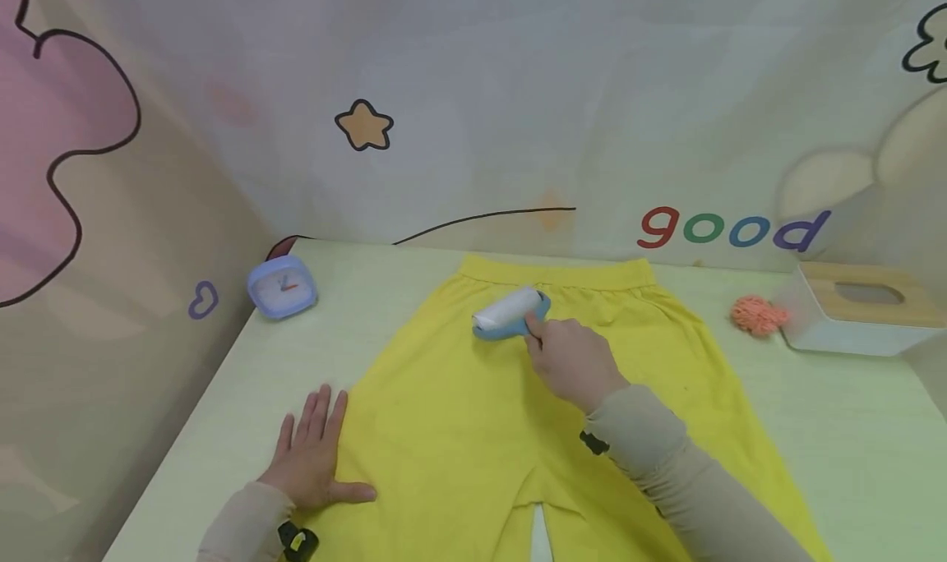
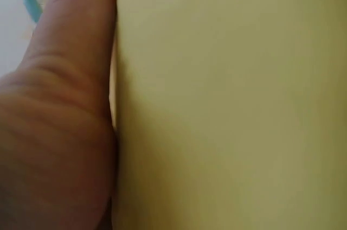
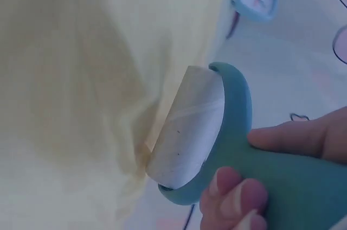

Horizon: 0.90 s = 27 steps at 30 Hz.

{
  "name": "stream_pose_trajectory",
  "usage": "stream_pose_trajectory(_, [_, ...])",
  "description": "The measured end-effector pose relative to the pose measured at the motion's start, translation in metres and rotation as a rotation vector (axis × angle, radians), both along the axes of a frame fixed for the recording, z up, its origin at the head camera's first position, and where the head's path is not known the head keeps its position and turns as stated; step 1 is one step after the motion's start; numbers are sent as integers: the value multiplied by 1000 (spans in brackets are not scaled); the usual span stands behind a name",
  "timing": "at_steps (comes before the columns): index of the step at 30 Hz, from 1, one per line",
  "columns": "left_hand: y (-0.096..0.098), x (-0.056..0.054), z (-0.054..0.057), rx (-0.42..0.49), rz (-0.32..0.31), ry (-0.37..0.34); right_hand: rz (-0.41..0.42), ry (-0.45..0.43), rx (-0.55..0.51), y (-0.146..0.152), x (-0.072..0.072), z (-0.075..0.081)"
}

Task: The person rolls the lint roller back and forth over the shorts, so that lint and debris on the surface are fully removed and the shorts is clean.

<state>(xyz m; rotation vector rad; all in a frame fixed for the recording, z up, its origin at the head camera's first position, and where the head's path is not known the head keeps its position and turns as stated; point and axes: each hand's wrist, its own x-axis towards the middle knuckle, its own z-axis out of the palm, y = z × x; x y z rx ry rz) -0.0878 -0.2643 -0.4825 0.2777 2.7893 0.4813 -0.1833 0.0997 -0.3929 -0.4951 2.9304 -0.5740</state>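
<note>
Head view: the yellow trousers (image 1: 436,430) lie spread on the counter (image 1: 873,439), and the lint roller (image 1: 510,315) is over their upper part, near the middle of the view. The right hand (image 1: 573,361), at about five o'clock from the roller head, grips it. The left hand (image 1: 307,463), at eight o'clock from the roller, lies flat with fingers spread along the trousers' edge, thumb on the cloth. Since the hand bears on one side only, a firm stroke toward three o'clock could drag the opposite side loose. The gathered waistband (image 1: 555,274), at twelve to one o'clock, could ruck up if the roller catches its puckers. A long sweep toward three o'clock might also run on to the coral-pink ball (image 1: 758,315) beside the tissue box (image 1: 861,311).

Left wrist view: yellow cloth fills the three o'clock side, and part of the left hand lies at nine o'clock. Its fingertips are out of sight, so I cannot tell how hard it presses; a light touch would let the fabric slide.

Right wrist view: fingers curl round the blue handle (image 3: 293,181). A fold (image 3: 142,154) sits at eight o'clock from the white sleeve (image 3: 187,127); tacky paper could lift it and wrap it. Dark specks (image 3: 178,154) dot the sleeve, and a clogged surface would probably pick up less.
</note>
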Motion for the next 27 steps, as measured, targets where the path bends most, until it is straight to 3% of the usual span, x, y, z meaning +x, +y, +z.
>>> stream_pose_trajectory(5, [-3, 0, -1, 50, -23, 37, 9, 64, 59, -12, -6, -7])
stream_pose_trajectory(9, [-4, 1, -3, 98, -28, 46, -18, 43, 65, -22, -20, -5])
stream_pose_trajectory(19, [0, 2, 3, 40, -20, -5, -97, -66, 55, -44, -45, 1])
stream_pose_trajectory(27, [2, 1, 6, -12, -9, -32, -124, -75, 190, -66, -64, 5])
